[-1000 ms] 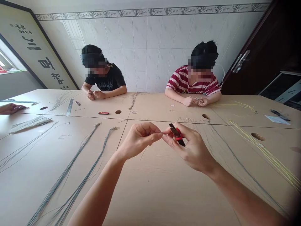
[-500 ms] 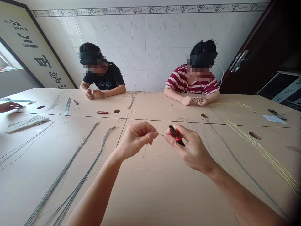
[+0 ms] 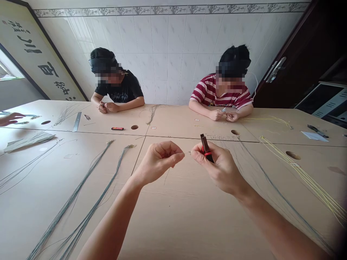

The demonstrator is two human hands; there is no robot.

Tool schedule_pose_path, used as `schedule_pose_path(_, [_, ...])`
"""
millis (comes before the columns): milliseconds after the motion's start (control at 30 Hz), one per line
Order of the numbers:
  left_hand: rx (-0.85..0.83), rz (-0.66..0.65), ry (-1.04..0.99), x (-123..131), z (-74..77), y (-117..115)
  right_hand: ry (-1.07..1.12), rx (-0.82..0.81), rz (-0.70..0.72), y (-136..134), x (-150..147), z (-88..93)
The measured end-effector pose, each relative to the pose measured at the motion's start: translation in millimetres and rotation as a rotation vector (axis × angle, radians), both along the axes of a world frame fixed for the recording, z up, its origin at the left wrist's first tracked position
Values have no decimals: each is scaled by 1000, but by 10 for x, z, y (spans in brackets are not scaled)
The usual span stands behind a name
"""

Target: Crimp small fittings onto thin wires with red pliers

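The tool (image 3: 205,146) tipped upright — right hand (image 3: 220,169) fisted, left hand (image 3: 159,160) pinching wire (image 3: 166,176).

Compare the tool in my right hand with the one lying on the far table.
The tool in the right hand stands nearly upright; the far tool lies flat on the table. The held one shows mostly dark, the far one mostly red. Both are small, red and black.
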State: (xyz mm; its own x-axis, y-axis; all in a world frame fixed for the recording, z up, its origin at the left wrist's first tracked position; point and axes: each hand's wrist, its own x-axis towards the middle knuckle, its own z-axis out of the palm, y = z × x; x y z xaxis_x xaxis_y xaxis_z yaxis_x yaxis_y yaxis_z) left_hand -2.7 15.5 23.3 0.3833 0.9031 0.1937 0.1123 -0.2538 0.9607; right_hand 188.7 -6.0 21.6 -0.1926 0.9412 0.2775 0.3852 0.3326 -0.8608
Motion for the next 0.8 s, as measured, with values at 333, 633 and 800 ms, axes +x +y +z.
schedule_pose_path(333, [52,76,-9,16,-12,20,103,-94,49,13,-24,33])
schedule_pose_path(633, [12,84,6,20,-40,-14,323,-333,64,56,-5,-48])
schedule_pose_path(800, [41,96,-15,33,-72,-10,450,-414,102,75,-32,-56])
